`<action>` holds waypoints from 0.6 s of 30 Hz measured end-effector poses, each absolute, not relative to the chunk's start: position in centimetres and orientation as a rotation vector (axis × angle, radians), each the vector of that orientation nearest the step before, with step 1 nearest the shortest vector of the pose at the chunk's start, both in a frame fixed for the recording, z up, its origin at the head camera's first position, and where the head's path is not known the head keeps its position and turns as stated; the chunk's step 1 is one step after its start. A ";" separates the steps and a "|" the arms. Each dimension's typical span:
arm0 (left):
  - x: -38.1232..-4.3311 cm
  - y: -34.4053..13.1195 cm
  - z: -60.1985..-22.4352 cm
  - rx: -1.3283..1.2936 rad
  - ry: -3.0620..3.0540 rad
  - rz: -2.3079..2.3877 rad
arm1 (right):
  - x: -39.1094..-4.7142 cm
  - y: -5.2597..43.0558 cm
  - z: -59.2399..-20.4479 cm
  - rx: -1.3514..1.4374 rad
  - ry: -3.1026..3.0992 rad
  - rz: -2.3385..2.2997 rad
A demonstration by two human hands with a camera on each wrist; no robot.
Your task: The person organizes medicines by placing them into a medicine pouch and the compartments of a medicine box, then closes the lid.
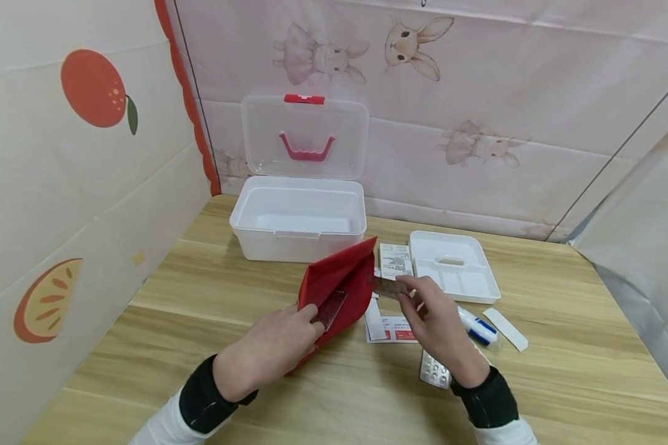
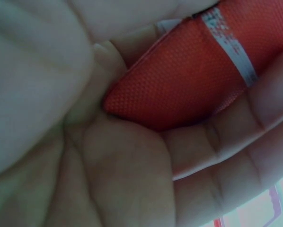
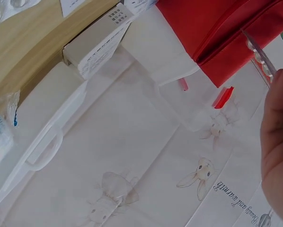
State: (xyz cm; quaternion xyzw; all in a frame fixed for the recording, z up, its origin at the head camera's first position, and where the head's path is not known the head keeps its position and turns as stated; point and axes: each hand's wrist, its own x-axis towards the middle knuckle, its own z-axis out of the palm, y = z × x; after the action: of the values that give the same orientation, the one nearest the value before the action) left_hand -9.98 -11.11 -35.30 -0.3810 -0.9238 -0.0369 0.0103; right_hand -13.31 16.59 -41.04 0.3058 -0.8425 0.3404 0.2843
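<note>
A red fabric pouch [image 1: 336, 281] stands tilted above the table, its mouth spread apart. My left hand [image 1: 281, 343] grips its near left edge; in the left wrist view the red cloth [image 2: 174, 80] with a pale printed stripe lies between thumb and fingers. Inside the pouch shows a dark shiny strip [image 1: 331, 309], close to the left fingertips. My right hand [image 1: 436, 321] pinches a blister pack [image 1: 388, 287] between thumb and fingers, its far end at the pouch's right edge. Rounded bumps along the blister pack [image 3: 257, 54] show in the right wrist view.
An open white box [image 1: 300, 247] with its clear lid raised stands behind the pouch. To the right are a white divided tray [image 1: 481, 281], a printed carton [image 1: 395, 259], a blue-and-white tube [image 1: 479, 324], a white strip [image 1: 506, 329] and a silver blister pack [image 1: 434, 371].
</note>
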 end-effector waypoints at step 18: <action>-10.0 -11.1 -35.3 -1.190 -2.904 -0.103 | -12.7 15.3 -41.6 0.872 -2.240 0.975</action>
State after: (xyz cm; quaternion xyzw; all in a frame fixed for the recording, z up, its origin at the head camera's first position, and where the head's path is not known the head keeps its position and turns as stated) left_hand -10.02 -11.10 -35.27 -0.3791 -0.9248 -0.0327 0.0009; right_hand -12.73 15.30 -41.61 0.3236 -0.8314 0.3620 0.2702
